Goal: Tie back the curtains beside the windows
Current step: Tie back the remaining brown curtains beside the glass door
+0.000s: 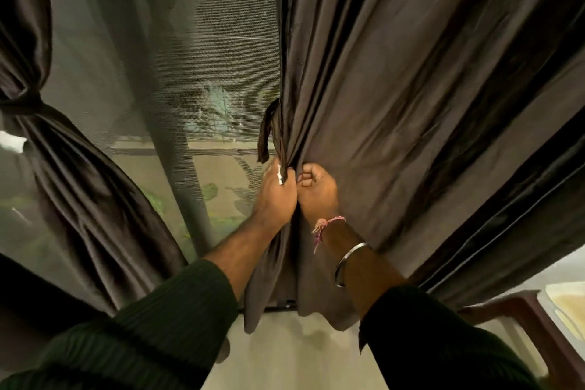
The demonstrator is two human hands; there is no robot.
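A dark brown curtain (411,104) hangs on the right and spreads wide. My left hand (275,193) grips its inner edge together with a brown tie-back strap (269,133) that loops up above the fist. My right hand (316,190) is fisted round a bunch of the same curtain's folds, right beside the left hand. A second brown curtain (85,187) at the left is gathered and bound by a tie (28,104) at mid height. Between the two curtains the window's mesh screen (196,73) is exposed.
A dark post (180,168) runs down behind the mesh, with green plants beyond. The pale sill or floor (285,342) lies below the curtain hem. A brown plastic chair (519,313) stands at the lower right, near a pale tray-like object (566,304).
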